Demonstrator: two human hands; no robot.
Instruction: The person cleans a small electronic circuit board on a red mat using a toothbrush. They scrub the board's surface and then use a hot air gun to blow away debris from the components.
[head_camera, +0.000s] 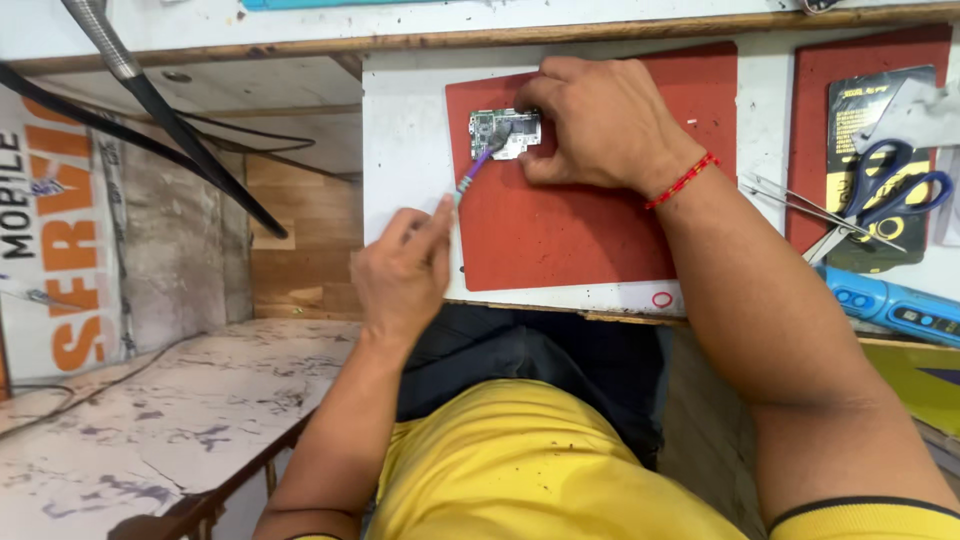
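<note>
Your right hand (600, 125) presses down on a small green circuit board (503, 133), its fingers curled closed around the board's right edge. The board lies on the red mat (560, 230), near the mat's upper left corner. Your left hand (400, 275) sits just off the mat's left edge, fingers pinched shut on a thin purple-handled brush (475, 170) whose tip touches the board. The mat rests on the white desk (400, 150). To the right of the mat lie tweezers (800, 205), blue-handled scissors (880, 195) and a blue tool (890, 305).
</note>
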